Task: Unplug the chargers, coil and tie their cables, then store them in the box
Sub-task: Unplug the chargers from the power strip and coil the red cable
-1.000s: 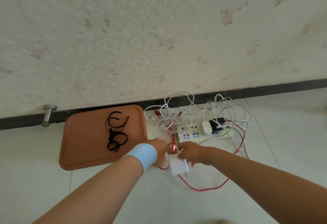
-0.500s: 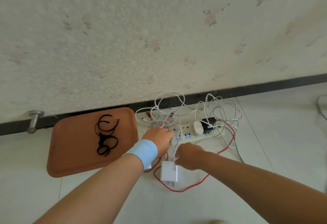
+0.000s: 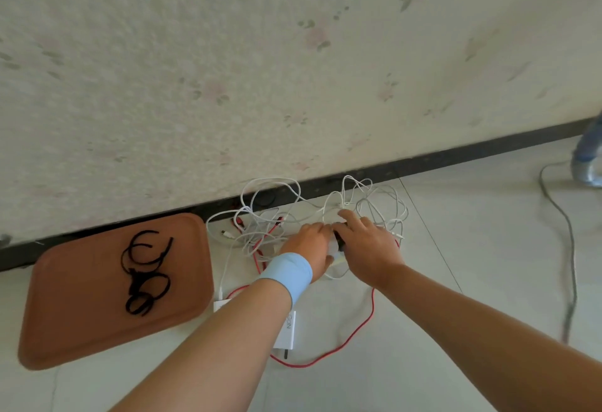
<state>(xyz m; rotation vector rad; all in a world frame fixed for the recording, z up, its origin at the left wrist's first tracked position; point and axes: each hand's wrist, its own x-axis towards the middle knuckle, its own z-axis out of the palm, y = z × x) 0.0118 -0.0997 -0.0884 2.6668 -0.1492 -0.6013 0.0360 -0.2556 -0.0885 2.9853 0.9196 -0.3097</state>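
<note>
My left hand (image 3: 309,245), with a blue wristband, lies flat on the power strip, which it hides almost fully. My right hand (image 3: 369,244) is beside it, fingers and thumb curled round a black charger (image 3: 338,239) plugged in the strip. An unplugged white charger (image 3: 287,330) lies on the floor under my left forearm, with a red cable (image 3: 358,330) looping round it. A second white plug (image 3: 220,306) sits by the tray edge. Tangled white cables (image 3: 325,198) spread behind the hands along the wall.
A brown tray (image 3: 81,307) lies on the floor at the left with several black cable ties (image 3: 143,273) on it. The dark skirting board (image 3: 456,157) runs along the wall. A grey cable (image 3: 570,249) and a blue-grey object (image 3: 586,164) are at far right.
My right hand has let go of the white charger, which now lies on the floor. Both hands have moved back onto the power strip, the right one onto the black charger.
</note>
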